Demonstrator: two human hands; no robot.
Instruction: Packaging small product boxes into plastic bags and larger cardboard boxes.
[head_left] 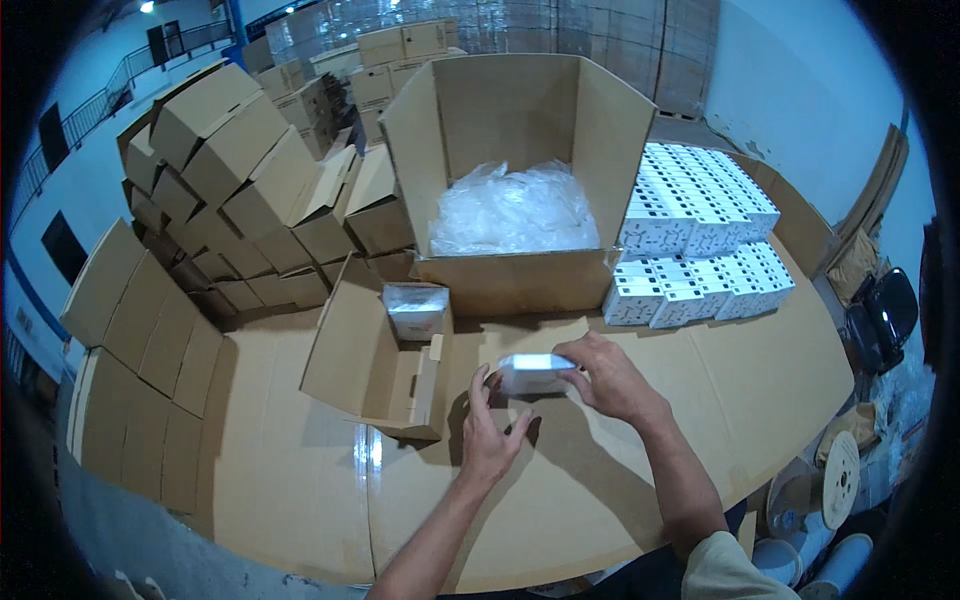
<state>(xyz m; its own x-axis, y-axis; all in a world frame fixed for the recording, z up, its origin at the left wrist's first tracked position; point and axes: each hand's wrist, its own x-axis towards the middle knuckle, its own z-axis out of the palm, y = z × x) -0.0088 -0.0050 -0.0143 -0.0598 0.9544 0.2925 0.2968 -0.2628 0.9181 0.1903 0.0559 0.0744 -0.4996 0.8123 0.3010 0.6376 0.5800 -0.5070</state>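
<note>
My right hand [610, 375] grips the right end of a small white box [535, 375] above the cardboard-covered table. Motion blurs the box a little. My left hand [487, 435] is just left of it, thumb and fingers apart; whether a fingertip touches the box I cannot tell. To the left stands an open brown carton [375, 385], with a white packet in clear wrap [416, 312] inside at its far end.
Behind my hands stands a large open carton [515, 285] holding crumpled clear plastic bags [515, 210]. White printed boxes [690, 230] are stacked at the right. Brown cartons [245, 170] pile up at the far left, with more cartons [145, 380] along the left edge.
</note>
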